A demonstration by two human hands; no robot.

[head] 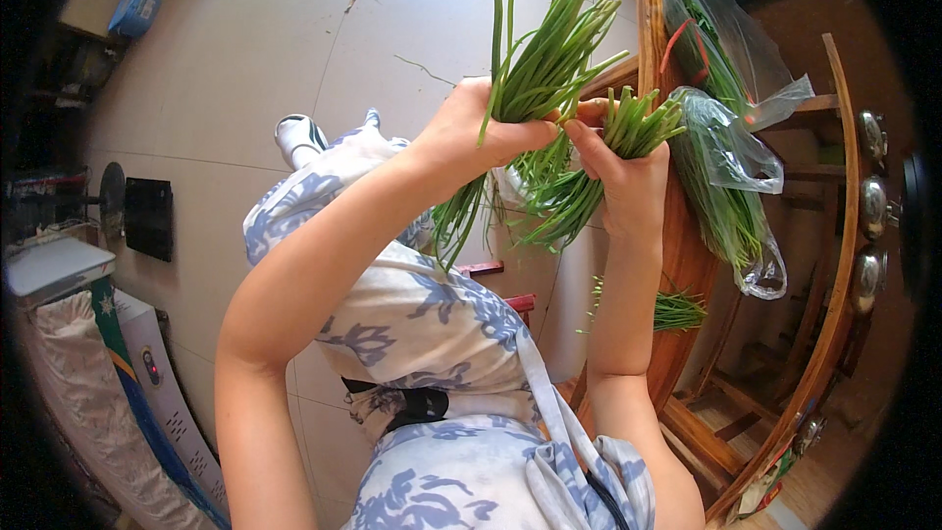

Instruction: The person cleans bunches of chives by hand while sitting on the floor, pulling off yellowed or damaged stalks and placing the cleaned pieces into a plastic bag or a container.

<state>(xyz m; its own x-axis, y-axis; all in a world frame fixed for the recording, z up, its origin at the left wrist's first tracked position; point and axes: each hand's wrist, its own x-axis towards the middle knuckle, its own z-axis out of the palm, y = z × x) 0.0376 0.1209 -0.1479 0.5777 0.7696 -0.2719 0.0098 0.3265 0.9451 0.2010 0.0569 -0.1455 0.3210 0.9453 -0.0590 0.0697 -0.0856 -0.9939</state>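
My left hand point(478, 121) is closed around a thick bunch of green chives point(548, 51), whose cut ends point up and away from me. A smaller bunch of chives point(640, 125) is gripped in my right hand point(625, 177), its leafy ends drooping below. The fingertips of both hands meet between the bunches, at a few thin stems. On the wooden bench point(681, 250) to the right, more chives lie in clear plastic bags point(728, 140). A small loose pile of chives point(677, 311) rests nearer me, partly behind my right forearm.
Part of a red stool point(521, 302) shows below the hands. Stray stems lie on the tiled floor point(243, 37). A curved wooden rail point(846, 228) bounds the right side. At left are a blue bin point(135, 10), a black flat object point(149, 218) and a white appliance point(151, 338).
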